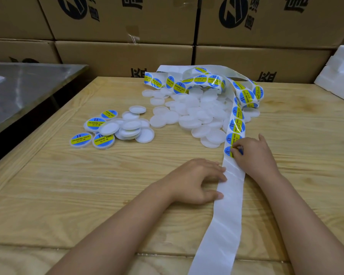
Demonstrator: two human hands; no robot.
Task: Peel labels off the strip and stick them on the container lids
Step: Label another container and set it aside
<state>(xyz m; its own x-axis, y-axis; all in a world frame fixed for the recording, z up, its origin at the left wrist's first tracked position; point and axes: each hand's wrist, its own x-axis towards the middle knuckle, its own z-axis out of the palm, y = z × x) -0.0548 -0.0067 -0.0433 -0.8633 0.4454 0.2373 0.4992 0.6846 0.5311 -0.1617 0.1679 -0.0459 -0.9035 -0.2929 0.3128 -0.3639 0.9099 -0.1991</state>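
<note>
Right hand (254, 155) half hides the label (228, 151) it pinches. Left hand (195, 181), fingers straight, presses the strip (226, 205).

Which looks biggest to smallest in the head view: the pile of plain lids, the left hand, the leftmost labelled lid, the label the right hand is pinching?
1. pile of plain lids
2. left hand, nearer the camera
3. Tie: leftmost labelled lid and label look alike; the right hand partly hides the label.

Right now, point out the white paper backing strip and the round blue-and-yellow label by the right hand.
white paper backing strip (226, 215): head view, bare stretch.
round blue-and-yellow label (227, 151): head view, left half.
</note>
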